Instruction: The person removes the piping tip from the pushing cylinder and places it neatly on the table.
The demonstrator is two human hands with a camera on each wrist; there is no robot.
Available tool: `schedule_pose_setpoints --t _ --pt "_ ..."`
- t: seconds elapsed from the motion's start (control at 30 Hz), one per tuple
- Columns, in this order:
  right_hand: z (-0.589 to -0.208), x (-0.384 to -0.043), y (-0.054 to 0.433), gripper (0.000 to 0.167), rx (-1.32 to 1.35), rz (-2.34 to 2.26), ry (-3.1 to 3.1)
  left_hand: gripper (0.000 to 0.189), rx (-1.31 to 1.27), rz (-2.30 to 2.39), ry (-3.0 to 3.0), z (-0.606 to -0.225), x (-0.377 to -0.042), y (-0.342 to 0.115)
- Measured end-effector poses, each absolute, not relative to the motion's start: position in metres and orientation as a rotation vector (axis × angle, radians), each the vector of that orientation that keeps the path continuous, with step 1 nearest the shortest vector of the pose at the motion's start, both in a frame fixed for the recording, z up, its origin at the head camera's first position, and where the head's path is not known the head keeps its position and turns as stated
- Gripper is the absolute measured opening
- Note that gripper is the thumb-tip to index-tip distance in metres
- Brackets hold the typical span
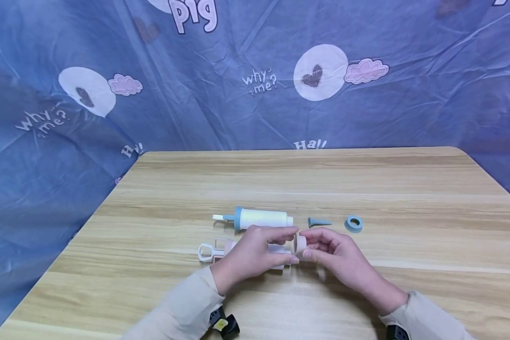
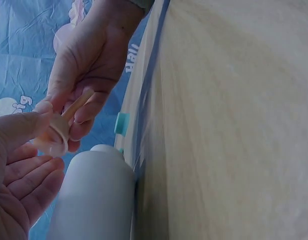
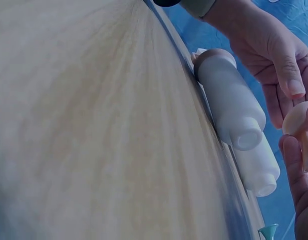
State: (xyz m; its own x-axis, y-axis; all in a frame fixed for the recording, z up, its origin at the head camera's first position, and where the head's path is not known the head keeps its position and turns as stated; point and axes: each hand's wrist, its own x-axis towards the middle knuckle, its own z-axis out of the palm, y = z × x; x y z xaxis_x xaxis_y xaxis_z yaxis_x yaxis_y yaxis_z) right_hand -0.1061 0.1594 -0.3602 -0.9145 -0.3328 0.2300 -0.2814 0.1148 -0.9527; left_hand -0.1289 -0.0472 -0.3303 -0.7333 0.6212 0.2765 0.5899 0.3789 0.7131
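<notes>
1. well, the blue cloth [image 1: 221, 111] says "why me?", "ha!!" and "pig".
2. two smooth white bottles [image 1: 263, 218] lie on the wooden table [image 1: 408, 189].
3. left hand [image 1: 257, 250]: thumb and fingers wide apart.
4. round pink cup [image 1: 300, 243]: between both hands.
5. right hand [image 1: 342, 257]: pinching that cup.
6. blue ring [image 1: 354, 229]: thick.

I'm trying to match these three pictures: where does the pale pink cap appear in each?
Head: the pale pink cap is right of centre, in the lower half.
Left wrist: pale pink cap toward the left edge, around mid-height.
Right wrist: pale pink cap near the right edge, about mid-height.
Shared landmark: the right hand, holding it in all three.
</notes>
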Motion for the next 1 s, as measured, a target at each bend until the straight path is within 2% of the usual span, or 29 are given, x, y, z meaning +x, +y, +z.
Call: schedule_pose_setpoints --t 0.7,1.0 --pt "-0.3623 -0.1068 0.1594 0.030 -0.654 -2.035 2.224 0.042 1.175 1.364 2.616 -0.3360 -0.1280 -0.0404" --pt "-0.3601 -0.1064 0.1609 0.030 -0.519 -1.956 2.299 0.041 1.152 1.356 2.655 -0.3312 -0.1310 -0.0436"
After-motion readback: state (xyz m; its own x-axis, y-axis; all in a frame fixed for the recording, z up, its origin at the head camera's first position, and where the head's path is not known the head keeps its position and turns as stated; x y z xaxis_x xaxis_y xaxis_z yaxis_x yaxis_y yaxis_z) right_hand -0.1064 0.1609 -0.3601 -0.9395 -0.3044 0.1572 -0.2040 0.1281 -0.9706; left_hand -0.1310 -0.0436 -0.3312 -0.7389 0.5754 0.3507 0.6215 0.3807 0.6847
